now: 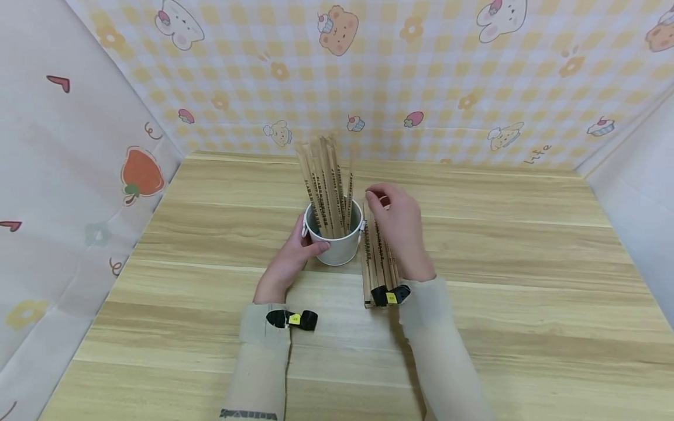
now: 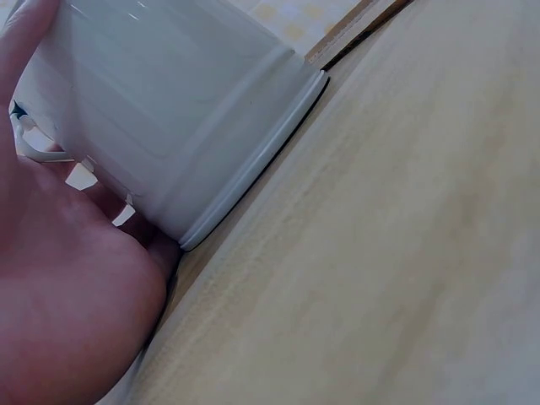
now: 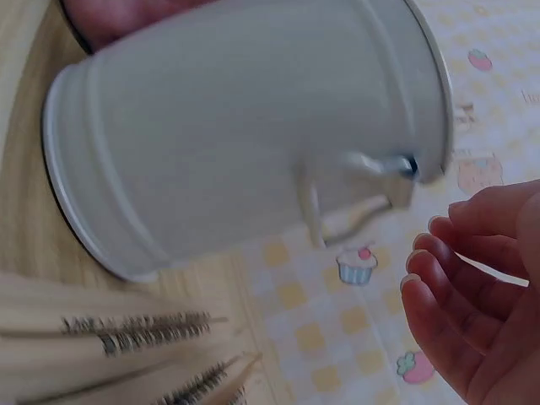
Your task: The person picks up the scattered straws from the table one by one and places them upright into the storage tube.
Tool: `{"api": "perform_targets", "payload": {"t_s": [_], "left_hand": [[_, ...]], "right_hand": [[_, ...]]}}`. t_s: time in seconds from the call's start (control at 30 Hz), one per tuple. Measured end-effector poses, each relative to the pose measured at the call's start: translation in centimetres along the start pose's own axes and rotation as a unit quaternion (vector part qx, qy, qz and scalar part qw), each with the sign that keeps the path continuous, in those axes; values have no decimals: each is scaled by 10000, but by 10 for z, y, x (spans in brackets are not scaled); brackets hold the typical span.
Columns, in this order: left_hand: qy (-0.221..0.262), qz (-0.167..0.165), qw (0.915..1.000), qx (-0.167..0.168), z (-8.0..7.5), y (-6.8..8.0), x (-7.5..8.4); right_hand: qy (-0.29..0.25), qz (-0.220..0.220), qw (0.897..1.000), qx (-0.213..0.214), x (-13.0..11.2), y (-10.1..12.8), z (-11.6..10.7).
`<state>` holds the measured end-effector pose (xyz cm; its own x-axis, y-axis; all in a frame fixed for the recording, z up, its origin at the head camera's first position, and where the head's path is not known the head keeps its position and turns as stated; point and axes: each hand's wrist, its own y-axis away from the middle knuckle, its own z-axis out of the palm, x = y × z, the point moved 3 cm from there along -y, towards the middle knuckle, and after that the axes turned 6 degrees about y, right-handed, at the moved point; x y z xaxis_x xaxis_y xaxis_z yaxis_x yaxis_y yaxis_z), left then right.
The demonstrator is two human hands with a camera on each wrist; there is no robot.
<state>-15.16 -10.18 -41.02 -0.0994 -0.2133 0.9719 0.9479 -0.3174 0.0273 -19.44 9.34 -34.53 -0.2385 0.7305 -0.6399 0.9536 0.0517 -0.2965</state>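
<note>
A small white metal bucket (image 1: 339,252) with side handles stands upright on the table, holding several slim paper-wrapped straws (image 1: 329,190) with dark print. My left hand (image 1: 286,260) grips the bucket from its left side, thumb across the front and fingers behind. In the left wrist view the palm (image 2: 76,278) lies against the bucket's lower wall. Right of the bucket, more wrapped straws (image 1: 375,257) lie side by side on the table. My right hand (image 1: 397,228) hovers over their far end, fingers loosely bent; the right wrist view shows nothing between its fingers (image 3: 447,304).
The wood-grain table (image 1: 526,263) stretches to both sides. A yellow checked cloth (image 1: 395,76) with cartoon prints rises along the back edge, and a white printed cloth (image 1: 68,146) hangs at the left. Both wrists wear black straps (image 1: 308,320).
</note>
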Motion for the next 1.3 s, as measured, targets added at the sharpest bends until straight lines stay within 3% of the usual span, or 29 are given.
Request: {"api": "perform_targets", "payload": {"t_s": [0.2, 0.47, 0.7, 0.97, 1.3], "left_hand": [[78, 74, 9999, 33, -9, -7, -16], [52, 15, 9999, 91, -9, -6, -17], [119, -36, 9999, 56, -10, -7, -17], [142, -14, 9999, 65, -10, -7, -17], [79, 104, 9999, 48, -9, -7, -19]], "right_hand": [[-160, 428, 9989, -67, 18, -4, -12], [-302, 881, 9947, -437, 39, -4, -17], [104, 1003, 9878, -1184, 56, -3, -5], [399, 1311, 9656, -2208, 68, 0, 12], [676, 1180, 9647, -2255, 68, 4, 23]]}}
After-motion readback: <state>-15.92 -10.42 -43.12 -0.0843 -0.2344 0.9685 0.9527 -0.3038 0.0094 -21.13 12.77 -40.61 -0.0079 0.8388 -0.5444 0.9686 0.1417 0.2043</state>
